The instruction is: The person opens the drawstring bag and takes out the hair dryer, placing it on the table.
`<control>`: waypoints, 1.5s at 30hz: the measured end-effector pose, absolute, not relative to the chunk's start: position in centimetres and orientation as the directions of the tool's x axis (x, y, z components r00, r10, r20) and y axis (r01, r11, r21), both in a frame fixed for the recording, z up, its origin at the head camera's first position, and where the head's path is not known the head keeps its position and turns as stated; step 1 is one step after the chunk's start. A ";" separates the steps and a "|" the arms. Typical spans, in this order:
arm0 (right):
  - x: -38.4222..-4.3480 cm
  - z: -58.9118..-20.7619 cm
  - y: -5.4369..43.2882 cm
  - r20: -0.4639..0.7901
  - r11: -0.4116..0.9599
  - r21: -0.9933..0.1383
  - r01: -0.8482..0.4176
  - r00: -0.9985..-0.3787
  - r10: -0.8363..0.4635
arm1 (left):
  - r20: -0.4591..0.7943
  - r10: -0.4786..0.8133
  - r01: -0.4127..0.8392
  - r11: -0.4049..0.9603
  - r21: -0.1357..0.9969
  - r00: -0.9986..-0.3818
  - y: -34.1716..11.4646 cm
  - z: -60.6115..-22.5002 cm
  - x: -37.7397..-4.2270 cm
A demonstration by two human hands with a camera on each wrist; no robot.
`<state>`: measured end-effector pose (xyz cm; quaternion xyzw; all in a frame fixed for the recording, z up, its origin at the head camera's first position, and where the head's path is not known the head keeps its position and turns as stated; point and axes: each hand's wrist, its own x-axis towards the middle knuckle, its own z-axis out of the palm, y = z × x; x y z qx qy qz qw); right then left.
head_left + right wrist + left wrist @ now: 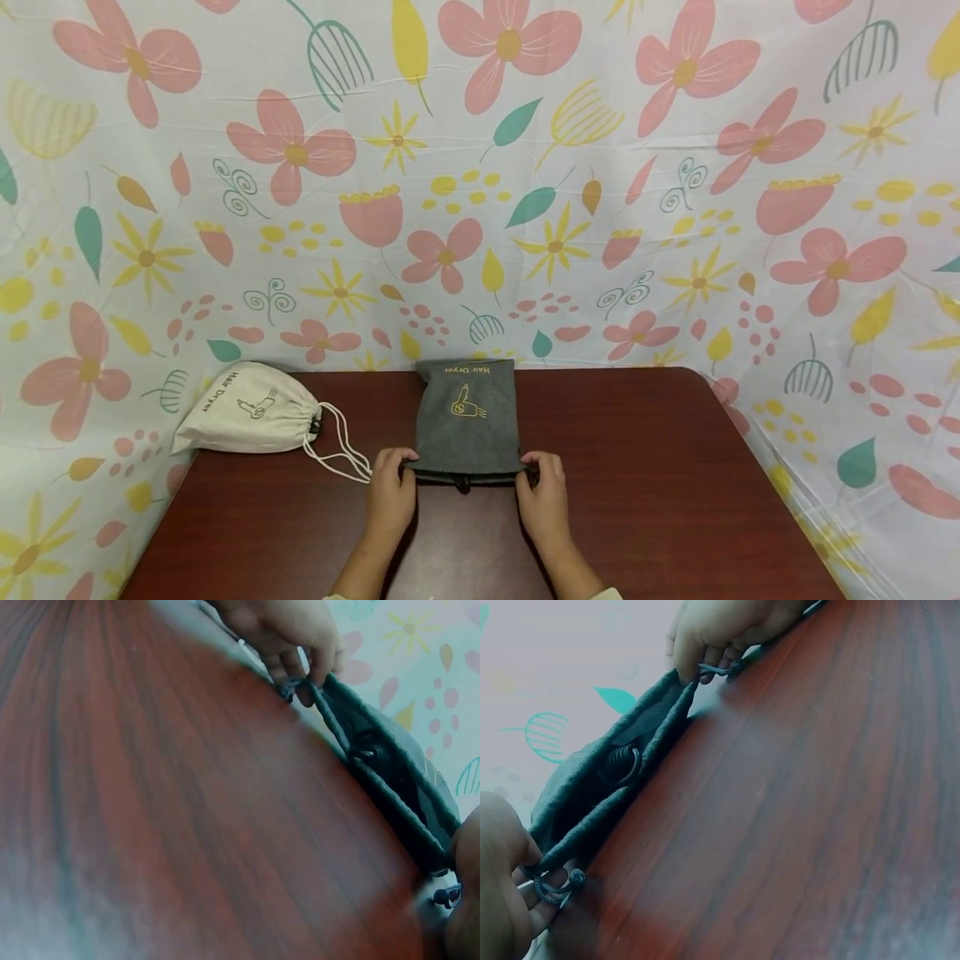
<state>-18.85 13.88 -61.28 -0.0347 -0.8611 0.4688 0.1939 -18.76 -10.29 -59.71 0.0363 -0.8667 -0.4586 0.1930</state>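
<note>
A dark grey drawstring bag (467, 433) printed "Hair Dryer" in gold lies flat on the table, its mouth towards me. My left hand (393, 487) pinches the left corner of the mouth, and my right hand (543, 492) pinches the right corner. Between them the mouth gapes, as both wrist views show. Inside it a dark coiled cord (622, 761) is visible; the rest of the contents is hidden. A knotted drawstring loop (555, 887) hangs beside the left hand's fingers. Another drawstring end (448, 895) shows by the right hand.
At the table's back left lies a cream drawstring bag (255, 412), also printed "Hair Dryer", bulging and cinched. Its white cords (341, 450) trail towards my left hand. The dark red-brown wooden table (660, 483) meets a floral curtain (480, 275) at its back edge.
</note>
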 end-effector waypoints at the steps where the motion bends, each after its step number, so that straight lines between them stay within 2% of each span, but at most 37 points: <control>1: -18.8 -61.2 14.0 0.292 0.573 -0.812 -0.114 -0.928 0.230 | 0.303 -0.242 0.113 0.580 0.807 -0.922 -10.3 -59.7 -18.7; 11: -18.9 -61.3 14.0 0.300 0.660 -0.743 -0.112 -0.937 0.179 | 0.287 -0.247 0.082 0.609 0.789 -0.926 -10.3 -60.1 -18.8; 19: -18.9 -61.4 14.2 0.321 0.645 -0.753 -0.135 -0.930 0.180 | 0.367 -0.263 0.137 0.616 0.776 -0.892 -10.5 -60.0 -18.8; 32: -18.9 -61.4 14.1 0.339 0.632 -0.758 -0.163 -0.925 0.169 | 0.357 -0.255 0.133 0.618 0.775 -0.899 -10.6 -59.8 -18.6; 39: -18.7 -61.4 14.1 0.302 0.640 -0.758 -0.128 -0.938 0.170 | 0.311 -0.250 0.112 0.587 0.801 -0.917 -10.6 -59.8 -18.4; 45: -18.6 -61.2 14.0 0.261 0.642 -0.759 -0.105 -0.953 0.153 | 0.340 -0.266 0.127 0.589 0.798 -0.902 -10.2 -59.6 -18.0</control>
